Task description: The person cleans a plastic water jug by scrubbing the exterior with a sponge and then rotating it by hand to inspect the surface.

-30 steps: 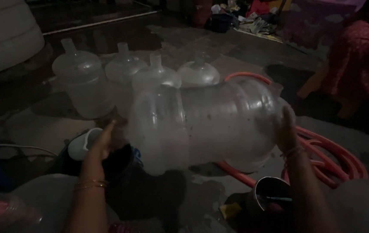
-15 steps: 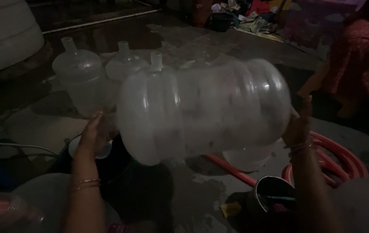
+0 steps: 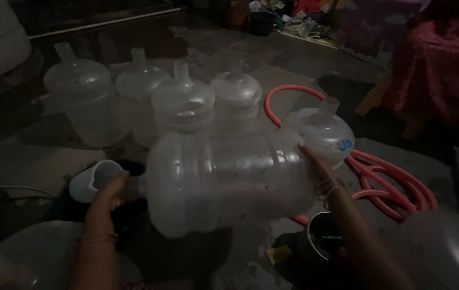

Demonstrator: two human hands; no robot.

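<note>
our left hand [image 3: 112,189] grips the neck of the jug [image 3: 229,180], right hand [image 3: 315,164] flat on its base, sideways above the floor [image 3: 36,156]. it looks empty, light, slick; best held at both ends.

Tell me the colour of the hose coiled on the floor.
Orange-red hose, clearest in the head view.

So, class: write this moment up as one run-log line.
left hand: at jug neck | right hand: on jug base | big clear jug: held sideways | funnel: below neck | upright jugs: behind
</note>
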